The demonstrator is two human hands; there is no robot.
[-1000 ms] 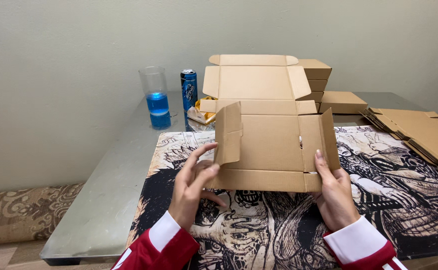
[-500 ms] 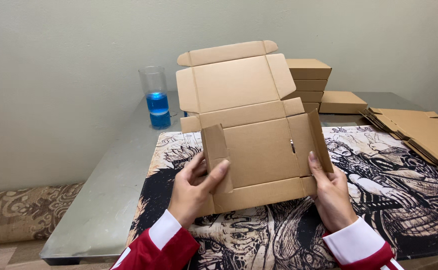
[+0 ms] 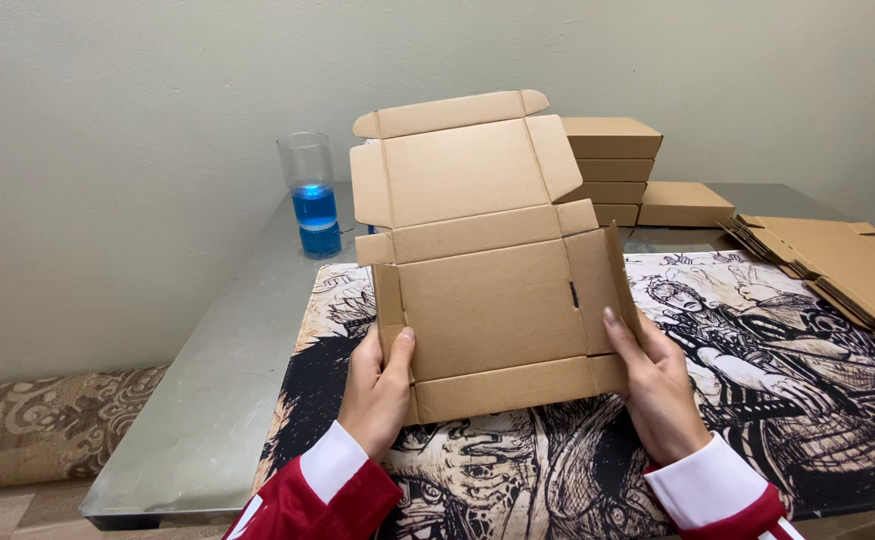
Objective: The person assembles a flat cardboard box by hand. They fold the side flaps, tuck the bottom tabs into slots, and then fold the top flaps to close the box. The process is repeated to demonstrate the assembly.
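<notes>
Head view: holding flat cardboard box blank (image 3: 493, 290) tilted up over near printed mat (image 3: 758, 400), left hand (image 3: 376, 385) pinching left side flap, right hand (image 3: 658, 385) gripping right flap; folding both 2 flaps squarely along creases

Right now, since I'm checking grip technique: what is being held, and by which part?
An unfolded cardboard box blank, held up by both side flaps: the left hand grips the left flap, the right hand the right flap.

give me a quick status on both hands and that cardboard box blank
Left hand gripping the box blank at its left side flap. Right hand on the right flap. Blank held tilted above the printed mat, lid panel up. Nothing in the way.
</notes>
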